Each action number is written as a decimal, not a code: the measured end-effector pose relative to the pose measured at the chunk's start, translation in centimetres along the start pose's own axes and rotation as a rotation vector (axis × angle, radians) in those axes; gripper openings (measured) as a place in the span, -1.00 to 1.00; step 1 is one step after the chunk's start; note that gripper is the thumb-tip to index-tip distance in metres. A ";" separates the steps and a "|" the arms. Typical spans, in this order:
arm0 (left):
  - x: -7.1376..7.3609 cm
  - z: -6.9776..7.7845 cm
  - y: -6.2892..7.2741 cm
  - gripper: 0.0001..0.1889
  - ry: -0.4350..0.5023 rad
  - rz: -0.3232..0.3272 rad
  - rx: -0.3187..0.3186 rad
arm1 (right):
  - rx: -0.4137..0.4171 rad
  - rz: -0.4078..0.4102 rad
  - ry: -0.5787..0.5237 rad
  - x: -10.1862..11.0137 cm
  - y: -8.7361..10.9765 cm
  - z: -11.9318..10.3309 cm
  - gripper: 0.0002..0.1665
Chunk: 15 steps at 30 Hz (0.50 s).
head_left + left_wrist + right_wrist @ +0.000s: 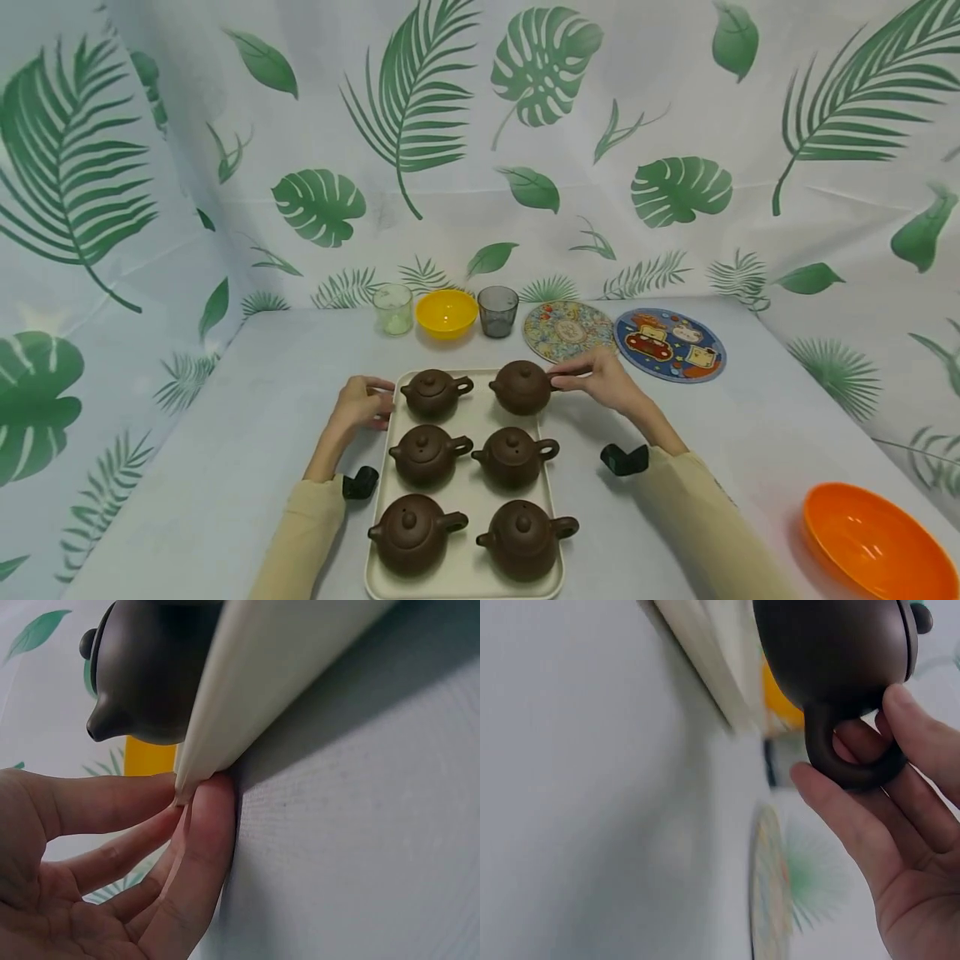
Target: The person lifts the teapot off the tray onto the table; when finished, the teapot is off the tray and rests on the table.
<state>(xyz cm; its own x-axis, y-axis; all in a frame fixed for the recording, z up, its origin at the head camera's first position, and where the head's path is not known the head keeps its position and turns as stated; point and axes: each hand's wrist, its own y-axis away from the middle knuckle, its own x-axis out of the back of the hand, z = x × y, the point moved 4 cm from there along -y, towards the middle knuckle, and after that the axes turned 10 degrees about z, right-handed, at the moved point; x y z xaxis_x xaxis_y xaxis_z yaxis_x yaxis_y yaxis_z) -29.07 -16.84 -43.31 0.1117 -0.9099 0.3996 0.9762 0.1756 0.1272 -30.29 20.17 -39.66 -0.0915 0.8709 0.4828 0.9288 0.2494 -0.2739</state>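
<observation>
In the head view, my right hand (600,381) pinches the handle of a dark brown teapot (522,388) at the tray's far right corner. The right wrist view shows this teapot (840,652) raised off the tray, thumb and fingers (922,742) about its loop handle. My left hand (362,404) is at the far left side of the cream tray (471,575). Close up, its thumb and fingertips (214,814) pinch the tray rim (225,697). Nearest to it stands another brown teapot (432,394). Several matching lidded teapots stand on the tray in two columns.
Behind the tray stand a pale green glass (393,310), a yellow bowl (447,315) and a grey glass (498,312). A floral round mat (568,331) and a blue cartoon mat (670,345) lie to their right. An orange bowl (877,542) sits at the near right.
</observation>
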 end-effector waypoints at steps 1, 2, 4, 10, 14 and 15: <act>-0.1 0.0 0.0 -0.66 0.006 -0.003 0.000 | -0.003 0.006 -0.004 1.0 0.2 0.1 -0.75; -0.1 0.1 0.0 -0.66 0.010 -0.005 0.000 | -0.007 0.011 -0.006 2.0 0.5 0.3 -0.74; -0.1 0.2 0.1 -0.65 0.009 -0.008 -0.002 | -0.018 0.023 -0.017 4.1 1.1 0.8 -0.73; 0.0 0.3 0.2 -0.65 0.009 -0.012 0.006 | -0.100 0.059 0.023 9.8 3.3 2.7 -0.67; -0.1 0.2 0.2 -0.66 0.017 -0.012 0.007 | -0.138 0.076 0.094 12.3 4.4 4.1 -0.64; -0.1 0.2 0.2 -0.65 0.019 -0.011 0.007 | -0.141 0.079 0.110 12.7 4.6 4.3 -0.64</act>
<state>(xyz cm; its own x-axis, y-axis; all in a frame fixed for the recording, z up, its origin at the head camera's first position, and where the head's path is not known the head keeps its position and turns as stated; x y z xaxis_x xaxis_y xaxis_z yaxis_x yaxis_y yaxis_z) -28.95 -16.69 -43.14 0.1042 -0.9188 0.3807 0.9762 0.1677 0.1377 -28.75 34.22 -38.34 0.0162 0.8322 0.5542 0.9734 0.1136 -0.1991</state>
